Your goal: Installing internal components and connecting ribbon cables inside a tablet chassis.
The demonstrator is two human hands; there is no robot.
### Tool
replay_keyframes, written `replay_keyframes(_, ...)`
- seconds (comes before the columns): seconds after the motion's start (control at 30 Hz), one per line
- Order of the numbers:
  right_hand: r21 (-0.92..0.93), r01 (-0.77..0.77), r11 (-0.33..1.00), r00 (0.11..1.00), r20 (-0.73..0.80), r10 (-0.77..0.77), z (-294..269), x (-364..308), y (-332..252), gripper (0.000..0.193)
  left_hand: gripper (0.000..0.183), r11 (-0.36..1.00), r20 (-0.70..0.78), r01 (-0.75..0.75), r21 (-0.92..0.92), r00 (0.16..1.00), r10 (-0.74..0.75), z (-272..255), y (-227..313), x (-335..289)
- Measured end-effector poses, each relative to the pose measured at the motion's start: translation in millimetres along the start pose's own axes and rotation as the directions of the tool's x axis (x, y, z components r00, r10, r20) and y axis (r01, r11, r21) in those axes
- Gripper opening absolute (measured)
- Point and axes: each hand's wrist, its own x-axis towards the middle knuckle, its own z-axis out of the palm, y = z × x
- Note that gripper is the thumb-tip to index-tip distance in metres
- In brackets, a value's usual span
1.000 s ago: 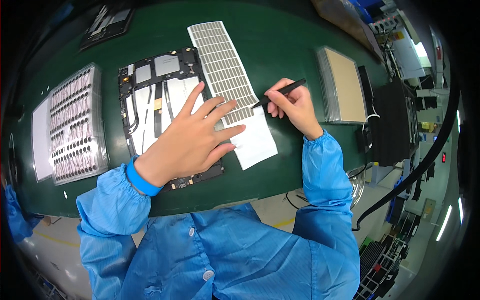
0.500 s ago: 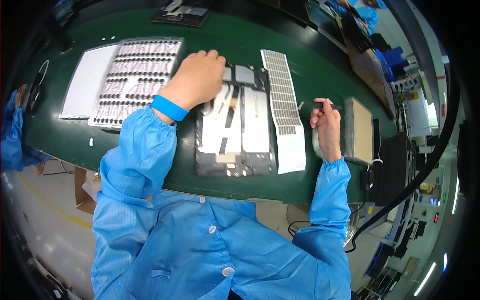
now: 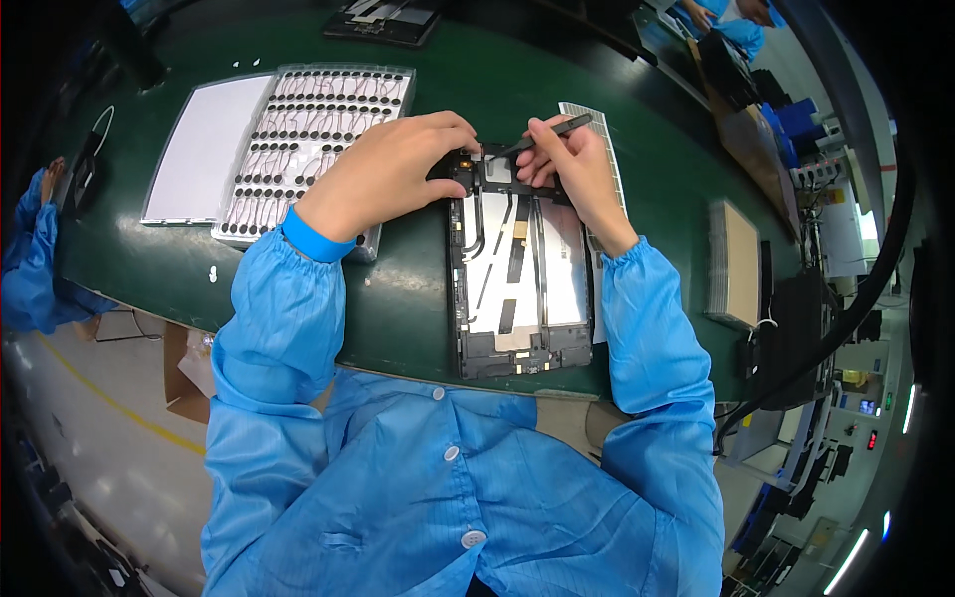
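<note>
A tablet with its back off (image 3: pixel 522 355) lies before me, showing a silvery inside, black ribbon cables and a dark frame. My left hand (image 3: pixel 383 174), with a blue band at the wrist, holds its far left corner, fingers at the far edge and thumb on the left side. Dark tweezers (image 3: pixel 569 126) are pinched in my right hand (image 3: pixel 582 177), tip pointing at the tablet's far end between both hands. Whether the tip grips a small part is too small to tell. Partly behind the right hand lies a sheet of small labels (image 3: pixel 600 121).
Left of the tablet is a clear tray (image 3: pixel 403 85) of round black parts with thin wires, beside a white panel (image 3: pixel 199 149). A stack of flat tan pieces (image 3: pixel 734 264) stands at right. Another opened tablet (image 3: pixel 383 25) lies at the far edge. Co-workers' sleeves show at both sides.
My right hand with the tweezers has moved left, from beside the label sheet to the tablet's far end. The left hand has settled on the tablet's corner. The view has shifted a little.
</note>
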Motion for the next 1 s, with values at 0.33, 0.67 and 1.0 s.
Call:
replay_keyframes(0.33,-0.045,-0.003,0.999,1.0,0.021,0.004,3.7,1.0,-0.5,0.033,0.029,0.996,0.034,-0.059,0.066,0.998,0.057,2.2,6.4,-2.5)
replay_keyframes(0.67,0.024,0.103,0.994,0.994,-0.038,-0.102,-16.8,-5.8,-8.2,0.028,0.023,0.976,0.002,-0.109,0.19,0.994,0.111,11.2,21.0,-1.3)
replay_keyframes(1.0,-0.128,0.226,0.966,0.962,-0.126,-0.242,-77.7,-44.8,-4.0,0.022,0.036,0.976,-0.009,-0.025,0.217,1.0,0.027,8.4,24.9,3.8)
